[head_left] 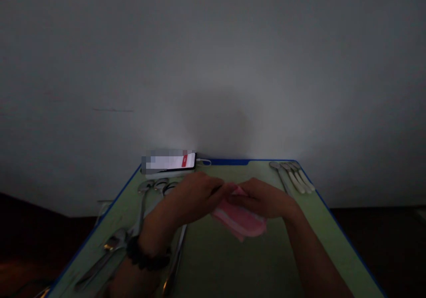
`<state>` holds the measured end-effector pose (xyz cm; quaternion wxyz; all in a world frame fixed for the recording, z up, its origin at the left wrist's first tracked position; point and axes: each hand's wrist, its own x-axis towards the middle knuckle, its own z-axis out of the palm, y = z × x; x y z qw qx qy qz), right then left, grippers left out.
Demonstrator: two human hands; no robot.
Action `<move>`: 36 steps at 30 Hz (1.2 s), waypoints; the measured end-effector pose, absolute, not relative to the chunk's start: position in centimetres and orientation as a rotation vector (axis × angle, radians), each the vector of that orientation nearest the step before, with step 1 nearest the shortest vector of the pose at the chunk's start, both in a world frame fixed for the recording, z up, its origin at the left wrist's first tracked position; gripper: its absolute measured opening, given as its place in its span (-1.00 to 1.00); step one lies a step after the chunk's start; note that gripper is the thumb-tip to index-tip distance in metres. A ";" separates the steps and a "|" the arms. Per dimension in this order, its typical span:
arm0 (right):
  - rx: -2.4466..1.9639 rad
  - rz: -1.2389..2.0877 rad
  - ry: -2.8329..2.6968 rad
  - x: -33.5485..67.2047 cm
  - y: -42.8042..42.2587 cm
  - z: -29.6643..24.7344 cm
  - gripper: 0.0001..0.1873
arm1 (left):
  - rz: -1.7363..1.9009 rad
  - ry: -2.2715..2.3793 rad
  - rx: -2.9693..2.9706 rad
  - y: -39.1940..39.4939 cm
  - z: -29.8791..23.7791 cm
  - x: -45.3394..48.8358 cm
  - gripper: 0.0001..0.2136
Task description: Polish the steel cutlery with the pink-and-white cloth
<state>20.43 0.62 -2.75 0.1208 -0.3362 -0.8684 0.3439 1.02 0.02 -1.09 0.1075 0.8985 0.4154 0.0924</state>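
Both of my hands meet over the middle of a green table [219,262] with a blue edge. My left hand [193,196] and my right hand [262,198] are closed on a pink cloth [241,220], which hangs folded below my fingers. What sits between my fingertips inside the cloth is hidden. A dark bead bracelet [144,256] is on my left wrist.
Several metal spoons and ladles [113,244] lie on the table's left side. A few white-handled spoons [294,176] lie at the far right corner. A lit phone [169,161] with a white cable rests at the far edge against a grey wall. The room is dim.
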 end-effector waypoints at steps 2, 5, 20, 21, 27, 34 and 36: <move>-1.004 1.018 -2.508 20.5 0.7 -2.7 -0.65 | 0.282 1.183 2.694 0.1 -1.3 1.0 -0.58; -1.031 1.071 -2.504 21.3 0.7 -2.3 -0.62 | 0.312 1.185 2.654 0.4 -1.4 0.2 -0.61; -1.041 1.010 -2.543 21.5 0.3 -1.8 -0.64 | 0.329 1.227 2.644 0.6 -1.5 0.6 -0.60; -1.040 1.011 -2.537 21.5 0.4 -1.9 -0.63 | 0.324 1.213 2.648 0.7 -1.7 0.4 -0.60; -1.145 1.104 -2.440 23.8 0.3 -1.3 -0.62 | 0.436 1.335 2.395 1.2 -1.6 -1.8 -0.57; -1.076 0.968 -2.536 22.0 0.3 -1.6 -0.66 | 0.490 1.246 2.470 0.7 -1.2 0.4 -0.60; -1.132 0.838 -2.532 21.8 0.2 -1.4 -0.70 | 0.490 1.192 2.399 0.7 -1.2 0.4 -0.62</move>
